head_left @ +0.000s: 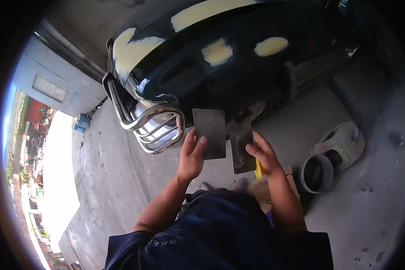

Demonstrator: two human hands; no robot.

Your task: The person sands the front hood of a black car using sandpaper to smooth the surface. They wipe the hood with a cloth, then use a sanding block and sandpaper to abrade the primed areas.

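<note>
The left hand (192,157) clasps a grey rectangular plate (211,128) at its left edge, the right hand (264,155) a smudged plate (241,148) at its right; just apart, both point lengthwise toward the black vehicle (180,74).

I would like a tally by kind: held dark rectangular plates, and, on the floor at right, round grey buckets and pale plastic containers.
Held dark rectangular plates: 2
Round grey bucket: 1
Pale plastic container: 1
Total: 4
</note>
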